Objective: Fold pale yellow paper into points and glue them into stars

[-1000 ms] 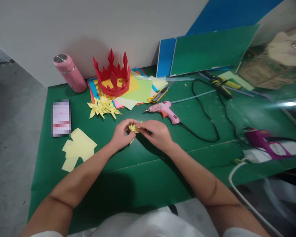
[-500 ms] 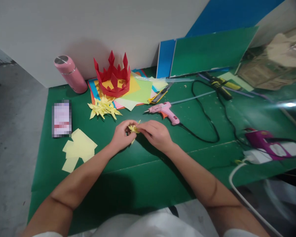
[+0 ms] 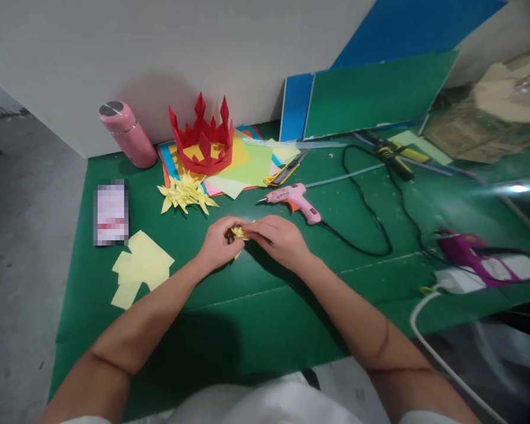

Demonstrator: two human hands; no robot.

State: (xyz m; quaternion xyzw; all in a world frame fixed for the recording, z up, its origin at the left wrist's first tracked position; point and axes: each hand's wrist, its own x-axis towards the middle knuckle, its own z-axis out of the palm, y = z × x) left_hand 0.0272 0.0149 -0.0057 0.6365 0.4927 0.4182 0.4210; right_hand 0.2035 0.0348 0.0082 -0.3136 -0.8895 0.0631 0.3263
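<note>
My left hand (image 3: 217, 242) and my right hand (image 3: 277, 238) meet over the green mat (image 3: 256, 306), fingers pinched on a small folded yellow paper piece (image 3: 239, 233) between them. Most of that piece is hidden by my fingers. A pile of finished yellow folded pieces (image 3: 186, 194) lies just beyond my left hand. Flat yellow paper squares (image 3: 141, 266) lie to the left of my left forearm.
A red paper crown (image 3: 202, 139) stands on a stack of coloured paper sheets (image 3: 247, 164) at the back. A pink bottle (image 3: 127, 133), a phone (image 3: 110, 212), a pink glue gun (image 3: 294, 198) with black cord, a utility knife (image 3: 287, 171) and a power strip (image 3: 490, 268) lie around.
My fingers have closed a little more over the yellow piece. Both hands stay in the same spot; the view has shifted slightly.
</note>
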